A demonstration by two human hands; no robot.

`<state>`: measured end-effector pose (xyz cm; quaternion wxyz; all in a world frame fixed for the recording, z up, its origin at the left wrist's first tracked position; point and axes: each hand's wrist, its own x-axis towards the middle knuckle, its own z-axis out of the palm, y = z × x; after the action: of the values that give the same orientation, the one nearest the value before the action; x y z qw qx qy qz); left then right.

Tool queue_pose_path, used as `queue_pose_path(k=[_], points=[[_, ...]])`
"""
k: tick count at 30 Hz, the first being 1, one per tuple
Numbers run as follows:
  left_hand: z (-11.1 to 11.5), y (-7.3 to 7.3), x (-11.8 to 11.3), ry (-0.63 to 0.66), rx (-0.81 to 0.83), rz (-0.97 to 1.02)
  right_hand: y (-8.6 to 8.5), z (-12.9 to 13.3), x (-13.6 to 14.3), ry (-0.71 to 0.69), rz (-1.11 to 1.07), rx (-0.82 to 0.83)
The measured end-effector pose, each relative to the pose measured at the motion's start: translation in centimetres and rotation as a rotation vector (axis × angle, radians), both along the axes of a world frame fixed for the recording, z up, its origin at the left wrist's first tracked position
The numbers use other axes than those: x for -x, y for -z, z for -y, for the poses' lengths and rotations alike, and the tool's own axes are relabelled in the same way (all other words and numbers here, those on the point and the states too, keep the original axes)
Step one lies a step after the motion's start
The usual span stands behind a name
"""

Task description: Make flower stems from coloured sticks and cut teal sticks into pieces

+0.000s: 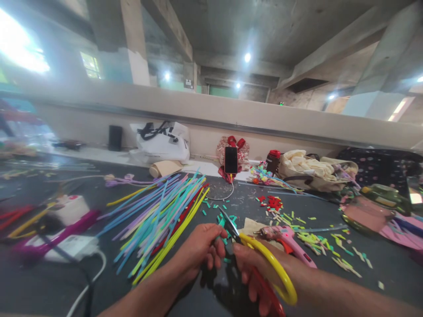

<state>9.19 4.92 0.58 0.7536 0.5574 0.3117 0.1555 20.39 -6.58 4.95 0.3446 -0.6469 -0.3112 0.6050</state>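
Observation:
My right hand grips scissors with one yellow and one red handle, their blades pointing up and left. My left hand is closed beside the blade tips, thumb against curled fingers; what it pinches, if anything, is hidden. Just beyond the blades lie several short teal pieces. To the left spreads a bundle of long thin coloured strips that look like pipe cleaners, in blue, purple, green, yellow and red. A pink glue gun rests behind my right hand, partly covered by it.
Cut red pieces and yellow-green pieces lie to the right. A phone stands upright with a cable across the dark table. A white bag, a cloth bag and a water bottle sit around. Power cords run at left.

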Motion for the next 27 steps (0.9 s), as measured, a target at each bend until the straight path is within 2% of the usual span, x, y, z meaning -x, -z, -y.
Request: queue_pose_path(k=[12, 16, 27], points=[[-0.25, 0.02, -0.04, -0.005, -0.001, -0.001, -0.49, 0.25, 0.26, 0.007, 0.029, 0.03], [-0.26, 0.14, -0.09, 0.0, 0.008, -0.008, -0.87, 0.35, 0.45, 0.018, 0.025, -0.009], [-0.16, -0.28, 0.11, -0.021, 0.022, -0.037, -0.31, 0.06, 0.34, 0.023, 0.031, 0.009]])
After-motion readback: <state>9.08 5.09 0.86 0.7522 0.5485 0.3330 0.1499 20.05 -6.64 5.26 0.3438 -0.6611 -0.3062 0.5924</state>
